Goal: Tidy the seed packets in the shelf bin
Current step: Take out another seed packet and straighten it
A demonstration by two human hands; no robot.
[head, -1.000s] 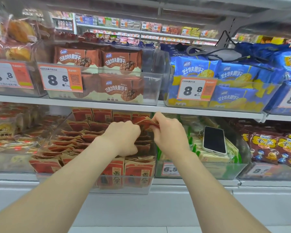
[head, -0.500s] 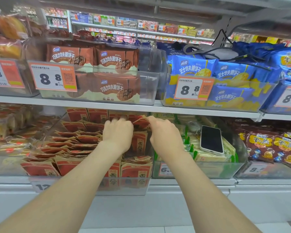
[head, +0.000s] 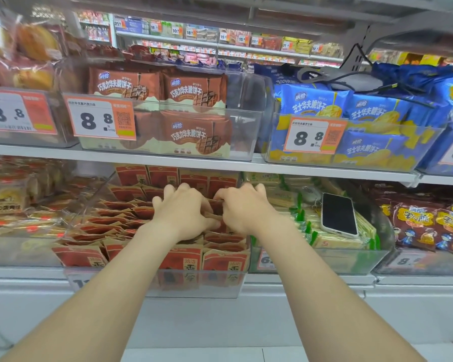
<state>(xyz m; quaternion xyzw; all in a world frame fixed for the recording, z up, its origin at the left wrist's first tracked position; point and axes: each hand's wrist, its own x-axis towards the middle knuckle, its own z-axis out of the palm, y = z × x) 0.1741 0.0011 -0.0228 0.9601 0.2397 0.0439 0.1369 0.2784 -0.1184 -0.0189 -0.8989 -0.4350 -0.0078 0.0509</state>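
Though half-hidden, packets (head: pixel 217 209) seemingly between fingers (head: pixel 169 191).

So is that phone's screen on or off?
Off. The phone lies face up on the green packets, and its screen is plain black.

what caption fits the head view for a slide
Left hand and right hand hold red seed packets inside a clear shelf bin.

Upper shelf (head: pixel 194 164): brown wafer packs (head: pixel 194 92) in a clear bin (head: pixel 243 134), with an orange price tag (head: pixel 100 117) reading 8.8. Blue wafer packs (head: pixel 311 105) stand alongside to the right. A grey item with black cable (head: pixel 351 81) lies on them. Lower level: a phone (head: pixel 339 214) lies screen-up on green-and-yellow packets (head: pixel 332 240). Dark red snack bags (head: pixel 416 220) sit further right.
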